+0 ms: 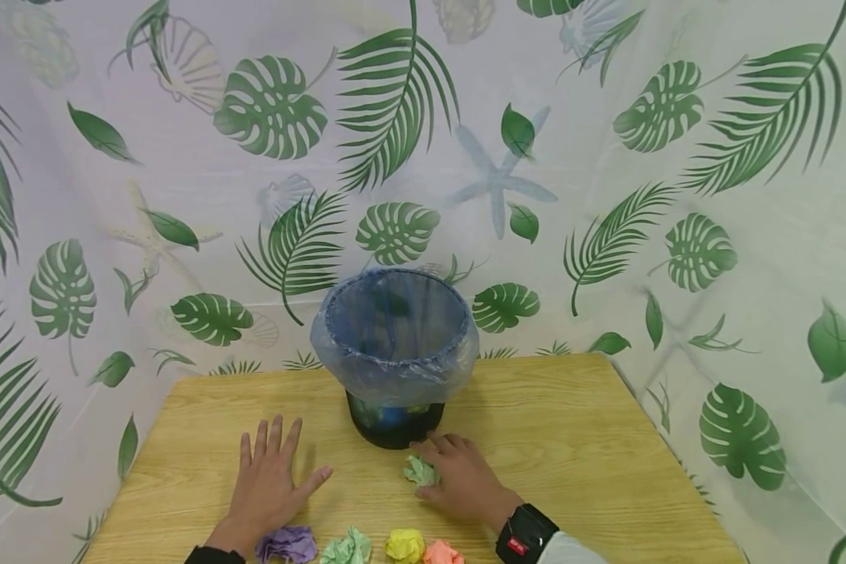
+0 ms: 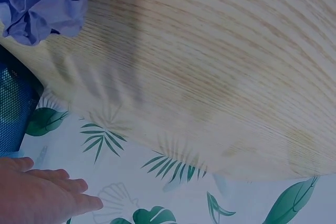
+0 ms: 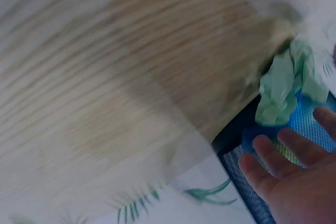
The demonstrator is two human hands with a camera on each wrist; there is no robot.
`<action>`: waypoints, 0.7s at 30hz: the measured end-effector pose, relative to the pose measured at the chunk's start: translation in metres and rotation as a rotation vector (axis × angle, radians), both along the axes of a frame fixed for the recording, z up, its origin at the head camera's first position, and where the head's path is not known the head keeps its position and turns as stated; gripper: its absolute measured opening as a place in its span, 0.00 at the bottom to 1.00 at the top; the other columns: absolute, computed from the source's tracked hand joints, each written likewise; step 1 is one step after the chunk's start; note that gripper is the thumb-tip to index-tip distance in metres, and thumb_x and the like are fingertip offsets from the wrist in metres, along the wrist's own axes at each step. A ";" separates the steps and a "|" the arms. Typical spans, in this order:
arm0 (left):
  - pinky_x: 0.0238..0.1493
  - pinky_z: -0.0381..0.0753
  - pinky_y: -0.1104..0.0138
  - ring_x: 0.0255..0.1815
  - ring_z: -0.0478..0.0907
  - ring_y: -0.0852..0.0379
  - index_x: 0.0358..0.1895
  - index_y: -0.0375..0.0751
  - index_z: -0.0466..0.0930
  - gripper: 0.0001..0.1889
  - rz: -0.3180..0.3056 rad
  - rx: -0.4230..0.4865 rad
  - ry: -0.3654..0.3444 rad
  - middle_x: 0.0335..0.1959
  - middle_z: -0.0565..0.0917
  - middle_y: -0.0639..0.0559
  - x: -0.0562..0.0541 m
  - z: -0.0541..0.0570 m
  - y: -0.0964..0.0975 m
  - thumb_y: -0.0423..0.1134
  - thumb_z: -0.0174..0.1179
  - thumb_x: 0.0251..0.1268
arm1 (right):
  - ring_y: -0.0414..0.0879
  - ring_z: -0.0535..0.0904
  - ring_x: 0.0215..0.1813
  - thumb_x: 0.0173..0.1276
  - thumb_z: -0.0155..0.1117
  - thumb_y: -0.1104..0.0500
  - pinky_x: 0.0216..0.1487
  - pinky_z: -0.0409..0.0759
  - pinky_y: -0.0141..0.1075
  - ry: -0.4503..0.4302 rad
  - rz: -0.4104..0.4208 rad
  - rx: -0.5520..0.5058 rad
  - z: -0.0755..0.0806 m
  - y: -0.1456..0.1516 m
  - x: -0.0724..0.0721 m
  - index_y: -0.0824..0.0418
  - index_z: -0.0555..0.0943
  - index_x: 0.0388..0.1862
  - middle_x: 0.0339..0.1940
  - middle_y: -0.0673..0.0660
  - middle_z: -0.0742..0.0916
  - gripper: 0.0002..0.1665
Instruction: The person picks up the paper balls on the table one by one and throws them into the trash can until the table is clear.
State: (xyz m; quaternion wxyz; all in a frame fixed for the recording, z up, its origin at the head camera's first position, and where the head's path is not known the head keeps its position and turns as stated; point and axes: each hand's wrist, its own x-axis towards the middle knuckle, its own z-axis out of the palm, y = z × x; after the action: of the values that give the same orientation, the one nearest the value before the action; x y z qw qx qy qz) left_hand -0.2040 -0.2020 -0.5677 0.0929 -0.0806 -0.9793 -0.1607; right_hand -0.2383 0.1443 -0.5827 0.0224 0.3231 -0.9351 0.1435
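A crumpled green paper ball (image 1: 421,471) lies in front of the trash bin, between the thumb and fingers of my right hand (image 1: 465,482). The right wrist view shows these fingers (image 3: 273,161) extended and spread, close beside the green paper (image 3: 286,87). Over the left part of the table my left hand (image 1: 266,478) is spread flat with nothing in it. Near its wrist is a crumpled purple paper ball (image 1: 287,544). Nearest the person, another green ball (image 1: 347,547), a yellow one (image 1: 405,545) and an orange one (image 1: 442,553) lie in a row.
A dark mesh trash bin (image 1: 391,423), lined with a translucent blue bag (image 1: 395,380) folded over its rim, stands at the table's far middle. The wooden table (image 1: 550,439) is backed by a leaf-patterned cloth (image 1: 423,172), which also hangs at both sides.
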 end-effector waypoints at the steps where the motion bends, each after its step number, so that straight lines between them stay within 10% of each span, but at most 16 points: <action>1: 0.74 0.38 0.30 0.79 0.48 0.24 0.81 0.39 0.57 0.51 0.001 -0.002 -0.003 0.79 0.56 0.27 0.000 0.000 0.000 0.74 0.54 0.67 | 0.63 0.76 0.67 0.68 0.72 0.39 0.64 0.74 0.63 -0.013 0.004 0.017 -0.002 -0.003 0.000 0.49 0.74 0.75 0.72 0.65 0.77 0.39; 12: 0.74 0.37 0.30 0.80 0.46 0.25 0.82 0.40 0.57 0.52 -0.006 0.007 -0.002 0.79 0.55 0.27 0.000 -0.004 -0.002 0.74 0.54 0.67 | 0.53 0.83 0.54 0.69 0.73 0.48 0.55 0.84 0.48 -0.006 0.054 0.142 -0.008 -0.012 0.004 0.52 0.81 0.65 0.57 0.56 0.83 0.27; 21: 0.74 0.37 0.30 0.80 0.46 0.25 0.82 0.40 0.57 0.51 -0.004 0.008 -0.007 0.79 0.55 0.27 -0.001 -0.002 -0.001 0.73 0.55 0.66 | 0.53 0.83 0.54 0.71 0.71 0.57 0.53 0.85 0.47 0.041 0.070 -0.029 0.011 -0.002 0.011 0.60 0.82 0.62 0.53 0.58 0.85 0.22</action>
State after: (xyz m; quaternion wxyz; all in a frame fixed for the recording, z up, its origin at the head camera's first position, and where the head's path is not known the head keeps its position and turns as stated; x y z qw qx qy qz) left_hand -0.2048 -0.2031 -0.5692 0.0892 -0.0817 -0.9788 -0.1650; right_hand -0.2270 0.1419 -0.5713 0.0412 0.3582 -0.9204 0.1510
